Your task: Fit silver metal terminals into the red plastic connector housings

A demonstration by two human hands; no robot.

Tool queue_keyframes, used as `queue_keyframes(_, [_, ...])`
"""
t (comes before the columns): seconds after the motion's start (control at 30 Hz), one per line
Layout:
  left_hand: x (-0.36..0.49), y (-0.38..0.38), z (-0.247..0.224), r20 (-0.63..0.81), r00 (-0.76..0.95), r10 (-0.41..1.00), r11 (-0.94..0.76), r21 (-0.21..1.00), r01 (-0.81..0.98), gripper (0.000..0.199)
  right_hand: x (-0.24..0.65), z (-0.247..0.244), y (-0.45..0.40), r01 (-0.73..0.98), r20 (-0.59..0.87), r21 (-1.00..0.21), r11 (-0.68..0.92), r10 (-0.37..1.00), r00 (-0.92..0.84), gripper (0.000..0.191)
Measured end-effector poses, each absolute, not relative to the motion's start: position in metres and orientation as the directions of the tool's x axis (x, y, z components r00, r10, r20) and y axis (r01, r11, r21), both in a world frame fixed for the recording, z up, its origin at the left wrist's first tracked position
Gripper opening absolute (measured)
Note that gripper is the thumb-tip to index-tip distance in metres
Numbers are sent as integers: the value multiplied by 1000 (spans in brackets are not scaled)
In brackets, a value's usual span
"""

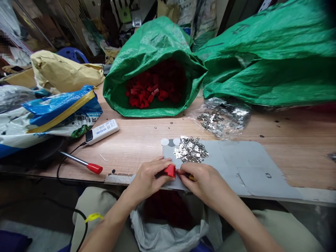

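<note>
My left hand [149,176] is closed around a small red plastic block [170,170], gripping it between thumb and fingers at the table's front edge. Just to its right, my right hand [201,176] is pinched, its fingertips close to the open side of the block. A black and yellow handle [191,177] shows under the right fingers; the rest of that tool is hidden. Beyond both hands, a pile of small silvery metal pieces [191,149] lies on a grey mat [225,157].
A green sack [154,42] of red pieces lies open at the back, near a clear bag [225,119] of metal parts. A white power strip [103,132] and a red-tipped lever [93,168] are left. Below the edge hangs an open white sack [149,231].
</note>
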State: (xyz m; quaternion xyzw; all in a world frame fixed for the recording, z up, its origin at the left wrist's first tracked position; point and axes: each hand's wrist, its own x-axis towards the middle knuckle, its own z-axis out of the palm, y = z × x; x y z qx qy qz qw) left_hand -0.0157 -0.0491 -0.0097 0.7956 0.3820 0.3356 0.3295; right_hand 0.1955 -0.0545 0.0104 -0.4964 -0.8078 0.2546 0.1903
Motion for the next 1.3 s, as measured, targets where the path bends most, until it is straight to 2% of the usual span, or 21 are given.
queue_keyframes(0.1, [-15,-50,-8,209,438,874,-389,842,375,23,204,11,-48,626,-2,-715,312,894,-448,14])
queue_keyframes(0.17, [-16,-52,-5,120,362,925,-234,928,290,26,211,12,-45,538,-39,-806,246,885,-463,11])
queue_keyframes(0.23, [-18,-54,1,25,271,962,-40,998,50,24,213,12,-46,462,-33,-865,196,896,-442,14])
queue_keyframes(0.27, [-19,-55,4,-23,232,972,52,992,-118,24,211,12,-48,424,-15,-887,183,906,-424,17])
queue_keyframes(0.3, [-20,-56,8,-78,204,976,136,948,-288,24,207,12,-51,381,14,-906,185,913,-409,18])
queue_keyframes(0.37, [-20,-59,13,-193,209,959,278,787,-550,26,194,10,-59,300,96,-927,226,915,-391,18])
queue_keyframes(0.43, [-19,-61,16,-276,266,924,383,626,-679,31,178,7,-67,260,204,-911,319,899,-388,20])
queue_keyframes(0.5, [-17,-62,17,-317,317,894,444,530,-722,36,163,5,-73,265,313,-863,430,867,-387,28])
queue_keyframes(0.63, [-13,-64,15,-381,325,866,482,457,-748,38,146,5,-73,264,457,-776,573,799,-391,39])
queue_keyframes(0.83, [-11,-64,15,-382,320,867,473,427,-770,40,141,8,-64,246,566,-703,667,734,-374,46])
queue_keyframes(0.97, [-10,-63,15,-343,249,906,395,468,-791,46,134,6,-63,270,589,-699,662,747,-308,47])
queue_keyframes(1.07, [-11,-62,15,-294,185,938,319,514,-796,47,125,5,-65,218,517,-810,544,839,-171,32])
queue_keyframes(1.13, [-12,-61,14,-254,167,953,283,539,-794,45,118,5,-66,161,356,-917,364,931,-76,24])
queue_keyframes(1.2, [-13,-58,14,-204,150,967,241,566,-789,44,112,6,-66,49,127,-991,128,992,-27,34])
queue_keyframes(1.3, [-20,-55,17,-159,178,971,237,581,-779,45,110,11,-62,-160,-151,-974,-158,987,-56,53])
